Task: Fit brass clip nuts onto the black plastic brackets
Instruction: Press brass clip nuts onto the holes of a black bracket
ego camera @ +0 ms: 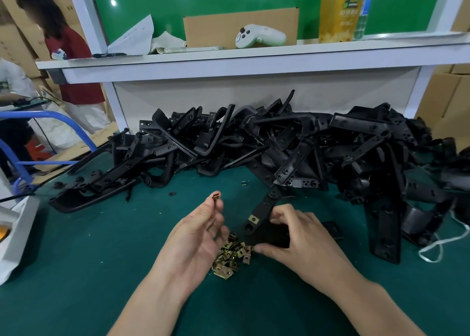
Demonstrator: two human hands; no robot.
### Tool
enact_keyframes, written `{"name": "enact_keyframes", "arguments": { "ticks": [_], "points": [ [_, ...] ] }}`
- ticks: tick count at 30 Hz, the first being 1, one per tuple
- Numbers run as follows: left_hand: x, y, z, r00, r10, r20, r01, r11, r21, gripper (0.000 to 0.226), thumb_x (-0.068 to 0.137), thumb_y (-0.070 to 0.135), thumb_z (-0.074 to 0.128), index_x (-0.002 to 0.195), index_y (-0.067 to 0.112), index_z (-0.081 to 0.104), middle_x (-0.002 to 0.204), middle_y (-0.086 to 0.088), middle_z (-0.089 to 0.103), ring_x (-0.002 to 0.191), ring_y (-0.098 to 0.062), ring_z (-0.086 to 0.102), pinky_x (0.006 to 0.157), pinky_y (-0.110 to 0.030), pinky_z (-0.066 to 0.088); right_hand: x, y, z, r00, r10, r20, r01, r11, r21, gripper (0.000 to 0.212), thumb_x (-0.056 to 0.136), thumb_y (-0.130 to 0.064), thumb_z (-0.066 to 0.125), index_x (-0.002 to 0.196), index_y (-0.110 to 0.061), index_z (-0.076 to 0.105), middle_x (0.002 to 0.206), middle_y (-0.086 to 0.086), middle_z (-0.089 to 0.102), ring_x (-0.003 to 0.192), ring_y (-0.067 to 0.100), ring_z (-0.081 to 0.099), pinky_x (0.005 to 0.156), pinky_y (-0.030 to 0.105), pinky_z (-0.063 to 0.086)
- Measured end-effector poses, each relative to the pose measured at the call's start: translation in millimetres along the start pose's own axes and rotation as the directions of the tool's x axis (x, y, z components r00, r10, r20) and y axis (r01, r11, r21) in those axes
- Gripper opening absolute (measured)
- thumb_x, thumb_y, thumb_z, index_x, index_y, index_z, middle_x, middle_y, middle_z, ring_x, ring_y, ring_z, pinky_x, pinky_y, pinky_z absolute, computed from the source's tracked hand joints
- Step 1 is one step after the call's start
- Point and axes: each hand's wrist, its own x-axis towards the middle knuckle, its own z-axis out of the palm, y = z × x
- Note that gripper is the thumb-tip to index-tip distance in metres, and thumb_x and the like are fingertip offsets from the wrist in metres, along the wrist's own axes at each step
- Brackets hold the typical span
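Brass clip nut (216,196): a single one is pinched between the thumb and fingertips of the left hand (195,236), held up above the green table mat (101,246). The hand's other fingers are loosely curled, and its palm is turned toward the right hand (302,239). The brass clip nut is close to, but apart from, the black plastic bracket (267,203). The right hand grasps this bracket by its wide near end, fingers curled over the top and thumb against the near edge. The bracket's narrow arm points away toward the back of the table. A fitted clip nut (253,219) already sits on that arm, just beside a round hole.

Between the two hands, low on the mat, lies a small heap of loose clip nuts (230,254), and the right thumb is at its edge. A stray clip (244,182) lies alone farther back.

Behind all this, a big tangled pile of black brackets (279,142) stretches across the table against the white back panel. A white cord (437,244) trails on the mat at the right.

The white shelf (229,58) above carries papers (134,38), a cardboard sheet (216,25), a white handheld controller (259,36) and a tall yellow drink container (340,10). At the far left are a blue metal frame (50,118) and a person in a red top (73,63).
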Motion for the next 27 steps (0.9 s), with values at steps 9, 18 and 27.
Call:
{"name": "enact_keyframes", "arguments": {
  "ticks": [9, 18, 27],
  "points": [
    [0, -5, -1, 0.994, 0.106, -0.021, -0.099, 0.971, 0.218, 0.027, 0.081, 0.021, 0.069, 0.105, 0.018, 0.08, 0.095, 0.003, 0.074, 0.073, -0.007, 0.065, 0.072, -0.024, 0.054, -1, -8, -5, 0.998, -0.069, 0.007, 0.069, 0.997, -0.038, 0.061, 0.069, -0.088, 0.045, 0.111, -0.046, 0.028, 0.111, -0.028, 0.044, 0.094, -0.011, 0.023, 0.092, 0.002, 0.022],
    [-4, -13, 7, 0.99, 0.14, 0.033, -0.143, 0.926, 0.349, 0.024, 0.087, 0.019, 0.07, 0.109, 0.012, 0.075, 0.102, -0.011, 0.077, 0.082, -0.017, 0.073, 0.07, -0.025, 0.058, -2, -21, -6, 0.987, -0.154, 0.047, 0.158, 0.983, -0.093, 0.054, 0.075, -0.08, 0.047, 0.111, -0.045, 0.026, 0.12, -0.02, 0.057, 0.105, -0.002, 0.028, 0.095, -0.002, 0.008],
    [-3, -12, 6, 0.994, 0.101, 0.039, -0.108, 0.934, 0.342, 0.022, 0.078, 0.025, 0.074, 0.097, 0.016, 0.08, 0.096, -0.012, 0.076, 0.079, -0.017, 0.07, 0.071, -0.027, 0.059, -2, -24, -3, 0.978, -0.196, 0.067, 0.202, 0.973, -0.113, 0.053, 0.076, -0.079, 0.043, 0.111, -0.043, 0.026, 0.117, -0.016, 0.059, 0.105, 0.003, 0.029, 0.096, -0.001, 0.008]
  ]
}}
